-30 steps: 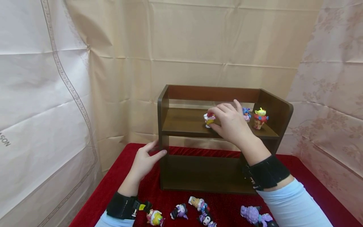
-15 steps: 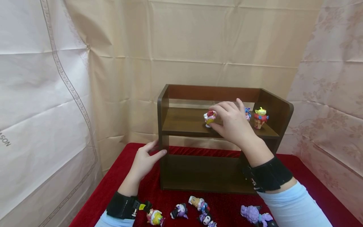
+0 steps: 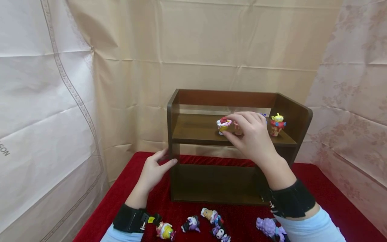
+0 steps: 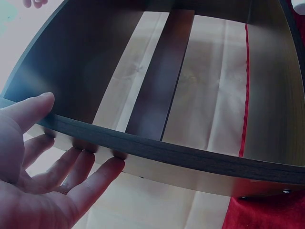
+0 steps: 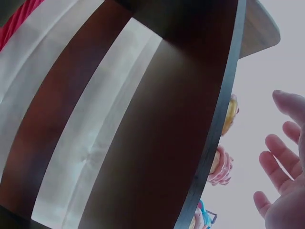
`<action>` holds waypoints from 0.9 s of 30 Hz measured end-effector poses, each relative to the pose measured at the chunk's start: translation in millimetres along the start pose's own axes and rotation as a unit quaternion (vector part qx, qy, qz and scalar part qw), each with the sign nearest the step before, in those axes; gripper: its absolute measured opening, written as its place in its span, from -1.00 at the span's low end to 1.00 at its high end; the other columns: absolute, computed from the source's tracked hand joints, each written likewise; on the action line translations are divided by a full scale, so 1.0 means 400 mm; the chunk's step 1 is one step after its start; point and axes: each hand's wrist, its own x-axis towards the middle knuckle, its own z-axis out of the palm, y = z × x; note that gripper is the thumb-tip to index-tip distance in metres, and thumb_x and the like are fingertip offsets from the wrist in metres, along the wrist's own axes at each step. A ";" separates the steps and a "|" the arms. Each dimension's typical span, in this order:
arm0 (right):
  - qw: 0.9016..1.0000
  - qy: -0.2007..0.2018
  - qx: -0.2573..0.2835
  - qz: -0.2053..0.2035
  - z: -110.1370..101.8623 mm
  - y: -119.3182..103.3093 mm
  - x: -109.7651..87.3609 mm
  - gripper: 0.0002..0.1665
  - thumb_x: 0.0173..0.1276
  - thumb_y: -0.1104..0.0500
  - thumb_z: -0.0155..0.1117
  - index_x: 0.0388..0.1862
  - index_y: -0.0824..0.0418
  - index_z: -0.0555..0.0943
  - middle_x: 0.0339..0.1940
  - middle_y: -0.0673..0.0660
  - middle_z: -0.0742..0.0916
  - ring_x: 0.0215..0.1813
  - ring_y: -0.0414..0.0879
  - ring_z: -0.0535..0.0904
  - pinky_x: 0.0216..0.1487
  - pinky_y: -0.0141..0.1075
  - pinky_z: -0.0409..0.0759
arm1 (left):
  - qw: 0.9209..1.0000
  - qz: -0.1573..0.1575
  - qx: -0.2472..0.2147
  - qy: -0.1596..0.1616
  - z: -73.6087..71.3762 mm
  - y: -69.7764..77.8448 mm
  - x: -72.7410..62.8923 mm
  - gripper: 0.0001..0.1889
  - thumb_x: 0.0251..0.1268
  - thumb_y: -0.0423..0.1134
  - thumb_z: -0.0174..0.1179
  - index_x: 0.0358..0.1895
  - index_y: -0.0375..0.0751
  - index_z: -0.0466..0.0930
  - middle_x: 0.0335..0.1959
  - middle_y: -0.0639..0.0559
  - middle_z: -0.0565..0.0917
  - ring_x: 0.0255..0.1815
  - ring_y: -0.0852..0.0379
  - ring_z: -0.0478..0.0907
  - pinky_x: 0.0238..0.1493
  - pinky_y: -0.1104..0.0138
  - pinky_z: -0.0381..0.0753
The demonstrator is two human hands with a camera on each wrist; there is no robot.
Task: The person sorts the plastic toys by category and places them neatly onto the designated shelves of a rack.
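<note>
On the upper board of a dark brown two-tier shelf (image 3: 196, 132) stands a small figurine with a red-and-white top and yellow body (image 3: 223, 126). My right hand (image 3: 254, 137) is just right of it, thumb and fingers spread; the right wrist view shows a gap between the fingers and the figurines. Partly behind that hand are a pink figurine (image 5: 220, 166) and a blue one (image 5: 205, 218). My left hand (image 3: 154, 171) holds the shelf's left side panel (image 4: 143, 148), thumb over the edge and fingertips against the outer face.
A green-headed figurine in red (image 3: 277, 125) stands at the upper board's right end. Several figurines lie on the red cloth in front, including a yellow one (image 3: 165, 231), a black-and-purple one (image 3: 191, 224) and a purple one (image 3: 269, 227). Beige cloth (image 3: 211, 40) hangs behind.
My right hand has drawn back slightly to the right and down from the red-topped figurine, which stays standing. The pink figurine now shows between thumb and fingers. My left hand has stayed put.
</note>
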 end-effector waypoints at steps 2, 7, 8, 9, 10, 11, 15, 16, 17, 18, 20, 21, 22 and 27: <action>1.000 0.008 0.007 0.006 -0.002 -0.007 -0.011 -0.41 0.02 0.21 0.71 0.05 0.26 0.68 0.01 0.22 0.74 0.14 0.17 0.56 0.24 0.20 0.33 | 1.000 0.002 0.001 -0.001 0.000 -0.001 0.001 -0.40 0.36 -0.13 0.38 0.45 0.00 0.48 0.34 -0.05 0.57 0.24 -0.08 0.56 0.09 0.05 0.66; 0.999 0.015 0.023 0.027 -0.004 -0.024 -0.041 -0.41 0.05 0.20 0.68 0.07 0.29 0.66 -0.01 0.24 0.73 0.14 0.16 0.57 0.20 0.16 0.41 | 1.000 0.002 0.001 -0.003 0.001 0.001 0.000 -0.39 0.36 -0.13 0.37 0.46 -0.03 0.47 0.35 -0.08 0.56 0.25 -0.09 0.55 0.10 0.05 0.66; 0.999 0.014 0.025 0.032 -0.004 -0.027 -0.047 -0.41 0.06 0.19 0.68 0.08 0.29 0.66 -0.01 0.24 0.73 0.13 0.15 0.57 0.19 0.14 0.42 | 1.000 0.002 0.001 -0.003 0.001 0.003 -0.001 -0.38 0.36 -0.13 0.37 0.47 -0.03 0.46 0.35 -0.08 0.56 0.25 -0.09 0.55 0.10 0.05 0.66; 0.999 0.013 0.029 0.038 -0.003 -0.030 -0.053 -0.41 0.07 0.18 0.67 0.08 0.29 0.65 -0.01 0.24 0.73 0.11 0.14 0.58 0.17 0.13 0.43 | 1.000 0.001 0.001 -0.002 0.001 0.004 -0.001 -0.38 0.36 -0.13 0.37 0.47 -0.04 0.46 0.35 -0.07 0.56 0.25 -0.09 0.55 0.10 0.05 0.66; 0.998 0.012 0.031 0.045 -0.002 -0.033 -0.060 -0.41 0.08 0.17 0.67 0.09 0.28 0.65 0.00 0.23 0.73 0.10 0.13 0.58 0.15 0.11 0.45 | 1.000 0.001 0.001 -0.002 0.001 0.004 -0.002 -0.38 0.36 -0.13 0.37 0.47 -0.04 0.46 0.35 -0.06 0.56 0.26 -0.09 0.55 0.10 0.06 0.66; 0.998 0.010 0.034 0.052 -0.001 -0.036 -0.066 -0.41 0.09 0.17 0.66 0.09 0.27 0.66 0.00 0.22 0.73 0.10 0.11 0.58 0.15 0.10 0.46 | 1.000 0.000 0.002 -0.002 0.001 0.006 -0.002 -0.38 0.36 -0.13 0.37 0.47 -0.04 0.46 0.36 -0.06 0.56 0.26 -0.09 0.55 0.10 0.06 0.66; 0.996 0.000 0.043 0.081 0.004 -0.045 -0.091 -0.43 0.13 0.15 0.64 0.11 0.25 0.66 0.03 0.17 0.73 0.12 0.09 0.58 0.18 0.10 0.48 | 1.000 0.004 0.005 0.000 0.001 0.006 -0.003 -0.37 0.35 -0.13 0.38 0.47 -0.05 0.45 0.36 -0.03 0.56 0.26 -0.09 0.55 0.10 0.06 0.66; 0.995 -0.003 0.044 0.089 0.005 -0.047 -0.097 -0.43 0.14 0.15 0.63 0.12 0.24 0.65 0.04 0.16 0.73 0.13 0.09 0.58 0.19 0.10 0.49 | 1.000 0.006 0.005 0.000 0.001 0.006 -0.002 -0.37 0.36 -0.13 0.38 0.47 -0.06 0.45 0.36 -0.04 0.56 0.26 -0.10 0.55 0.10 0.05 0.66; 0.994 -0.006 0.045 0.096 0.006 -0.049 -0.103 -0.43 0.15 0.14 0.63 0.12 0.23 0.65 0.05 0.15 0.73 0.14 0.09 0.58 0.19 0.11 0.49 | 1.000 0.007 0.005 0.000 0.001 0.006 -0.002 -0.37 0.36 -0.13 0.38 0.47 -0.07 0.45 0.36 -0.04 0.56 0.26 -0.10 0.55 0.10 0.05 0.66; 0.994 -0.009 0.045 0.103 0.006 -0.051 -0.109 -0.43 0.15 0.14 0.62 0.13 0.22 0.65 0.05 0.15 0.73 0.15 0.09 0.58 0.19 0.12 0.50 | 1.000 0.009 0.006 -0.001 0.001 0.005 -0.002 -0.37 0.36 -0.13 0.38 0.47 -0.08 0.45 0.36 -0.05 0.56 0.26 -0.10 0.55 0.10 0.05 0.66; 0.992 -0.015 0.045 0.115 0.009 -0.054 -0.120 -0.43 0.16 0.13 0.61 0.14 0.22 0.65 0.05 0.16 0.73 0.14 0.10 0.58 0.17 0.12 0.52 | 1.000 0.010 0.006 -0.001 0.001 0.006 -0.002 -0.37 0.36 -0.13 0.38 0.47 -0.10 0.45 0.35 -0.06 0.57 0.26 -0.10 0.55 0.10 0.05 0.66; 0.991 -0.019 0.046 0.121 0.010 -0.055 -0.127 -0.43 0.17 0.12 0.61 0.14 0.21 0.65 0.05 0.15 0.73 0.14 0.10 0.58 0.16 0.12 0.53 | 1.000 0.011 0.006 -0.001 0.001 0.006 -0.002 -0.37 0.36 -0.13 0.38 0.47 -0.11 0.45 0.35 -0.07 0.57 0.26 -0.10 0.55 0.10 0.05 0.66; 0.990 -0.024 0.047 0.128 0.012 -0.056 -0.133 -0.43 0.17 0.11 0.61 0.15 0.20 0.64 0.05 0.15 0.73 0.13 0.09 0.58 0.15 0.11 0.54 | 1.000 0.010 0.007 -0.001 0.001 0.006 -0.002 -0.37 0.36 -0.13 0.38 0.47 -0.10 0.45 0.35 -0.07 0.57 0.25 -0.10 0.56 0.09 0.05 0.66; 0.983 -0.050 0.055 0.165 0.022 -0.061 -0.167 -0.41 0.19 0.04 0.61 0.17 0.16 0.64 0.06 0.11 0.72 0.14 0.05 0.58 0.12 0.10 0.57 | 1.000 0.008 0.006 0.000 0.000 0.009 -0.003 -0.38 0.36 -0.12 0.37 0.46 -0.07 0.46 0.35 -0.08 0.57 0.25 -0.09 0.56 0.08 0.05 0.67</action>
